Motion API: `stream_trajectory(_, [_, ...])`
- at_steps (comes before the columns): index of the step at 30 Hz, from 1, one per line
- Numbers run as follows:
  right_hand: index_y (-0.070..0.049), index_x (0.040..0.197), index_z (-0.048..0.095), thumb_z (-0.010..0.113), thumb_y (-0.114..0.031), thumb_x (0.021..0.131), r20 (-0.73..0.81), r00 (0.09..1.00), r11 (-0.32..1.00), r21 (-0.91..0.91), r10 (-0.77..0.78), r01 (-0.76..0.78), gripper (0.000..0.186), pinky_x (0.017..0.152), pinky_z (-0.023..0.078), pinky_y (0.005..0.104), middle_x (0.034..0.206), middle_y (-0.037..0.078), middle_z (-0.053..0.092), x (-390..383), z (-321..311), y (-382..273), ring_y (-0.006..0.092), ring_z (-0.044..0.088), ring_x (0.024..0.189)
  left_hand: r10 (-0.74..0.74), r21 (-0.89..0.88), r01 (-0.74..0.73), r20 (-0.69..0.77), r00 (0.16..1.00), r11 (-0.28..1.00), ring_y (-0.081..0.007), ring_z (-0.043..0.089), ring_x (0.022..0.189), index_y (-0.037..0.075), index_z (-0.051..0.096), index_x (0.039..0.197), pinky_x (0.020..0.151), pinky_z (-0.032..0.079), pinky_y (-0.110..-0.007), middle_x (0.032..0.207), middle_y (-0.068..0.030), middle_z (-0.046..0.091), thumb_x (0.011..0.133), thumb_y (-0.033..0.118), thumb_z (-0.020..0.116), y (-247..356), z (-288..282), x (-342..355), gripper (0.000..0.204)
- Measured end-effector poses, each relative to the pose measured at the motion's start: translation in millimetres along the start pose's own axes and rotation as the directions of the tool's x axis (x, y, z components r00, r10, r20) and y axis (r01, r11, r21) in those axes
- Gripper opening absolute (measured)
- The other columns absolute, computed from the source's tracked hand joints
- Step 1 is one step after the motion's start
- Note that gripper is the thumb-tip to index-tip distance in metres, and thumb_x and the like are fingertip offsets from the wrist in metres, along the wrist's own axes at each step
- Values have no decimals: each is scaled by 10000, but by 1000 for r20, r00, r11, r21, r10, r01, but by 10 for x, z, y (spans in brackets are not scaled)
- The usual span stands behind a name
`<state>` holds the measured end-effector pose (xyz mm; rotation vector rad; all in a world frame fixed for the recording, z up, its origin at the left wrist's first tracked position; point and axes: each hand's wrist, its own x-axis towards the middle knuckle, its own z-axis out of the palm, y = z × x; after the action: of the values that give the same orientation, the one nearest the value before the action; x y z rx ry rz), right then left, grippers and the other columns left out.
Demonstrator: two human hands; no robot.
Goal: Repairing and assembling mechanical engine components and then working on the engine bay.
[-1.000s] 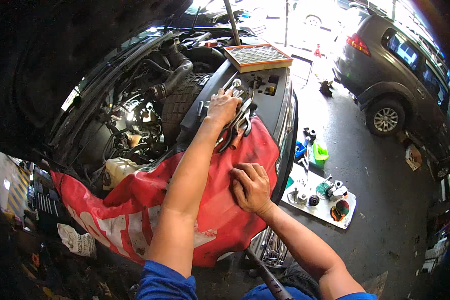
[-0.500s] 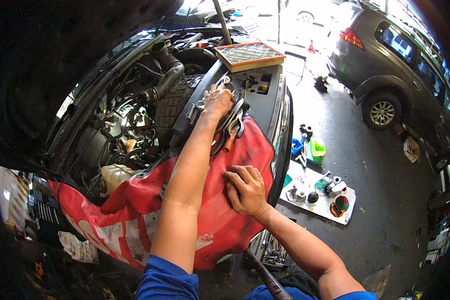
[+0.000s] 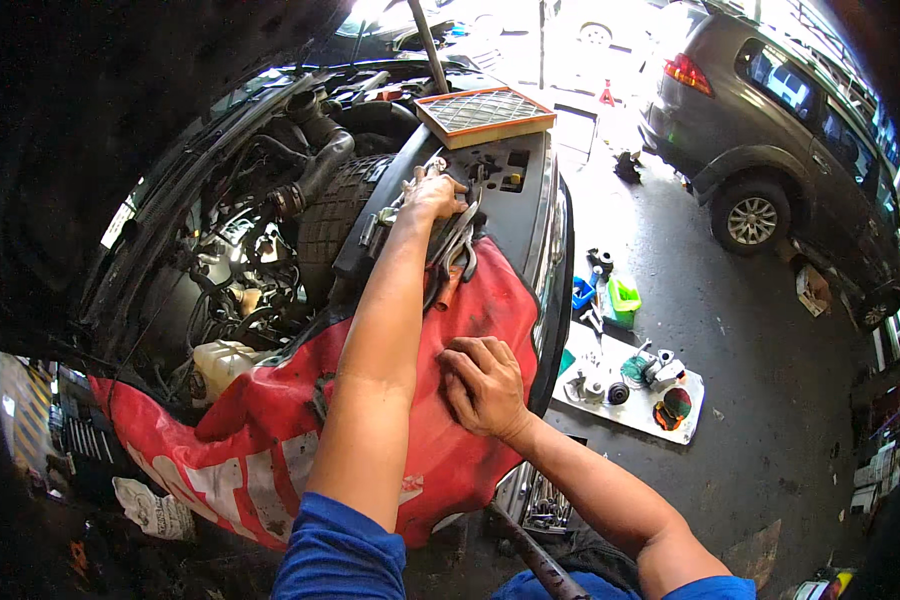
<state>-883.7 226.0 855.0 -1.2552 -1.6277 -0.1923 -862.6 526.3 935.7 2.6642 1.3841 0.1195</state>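
Note:
My left hand [image 3: 433, 193] reaches to the engine bay's front panel, among metal hand tools [image 3: 458, 238] lying in a pile. Its fingers are curled down, and what they hold, if anything, is hidden beneath them. A shiny metal tool end [image 3: 438, 164] shows just past the fingertips. My right hand [image 3: 486, 385] rests on a red fender cover [image 3: 370, 460] draped over the car's near side, with its fingers bent, the thumb apart and nothing held. An orange tool handle [image 3: 450, 290] pokes out of the pile onto the cover.
An orange-edged air filter [image 3: 486, 112] sits on the panel beyond my left hand. The engine bay [image 3: 270, 230] lies open at left, a prop rod [image 3: 428, 45] rising behind. Parts lie on a white tray [image 3: 685, 425] on the floor; a dark car [image 3: 760, 130] is parked at right.
The whole view has shifted slightly, with the scene moving left. My left fingers have shifted a little among the tools; my right fingers are drawn closer together on the cover.

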Motion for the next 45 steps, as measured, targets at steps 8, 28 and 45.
stream_trajectory(8, [-31, 1053, 646, 651, -127, 761, 15, 1000, 1000, -20, -7, 8, 307, 818, 470, 392, 1046, 124, 626, 9, -28, -2, 296, 595, 912, 73, 9, -74, 81, 994, 997, -417, 281, 1442, 370, 690, 1224, 1156, 222, -644, 1501, -81, 478, 760, 303, 832, -4, -104, 110, 491])
stream_trajectory(28, [-29, 1054, 645, 657, -141, 766, -4, 1000, 1000, 7, -1, 1, 309, 815, 472, 388, 1056, 120, 628, -24, -28, 61, 281, 598, 910, -14, 299, -29, 141, 990, 954, -388, 519, 1296, 18, 648, 1247, 1051, 472, -462, 1356, -228, 570, 748, 252, 795, 318, -202, 291, 570])
stream_trajectory(45, [-32, 1049, 646, 657, -141, 782, -18, 1000, 1000, 19, -3, 3, 288, 792, 470, 385, 1053, 116, 626, -40, -15, 77, 279, 594, 915, 51, 346, -94, 130, 990, 933, -331, 642, 1164, 4, 702, 1148, 989, 519, -417, 1220, -229, 664, 764, 213, 726, 495, -232, 184, 437])
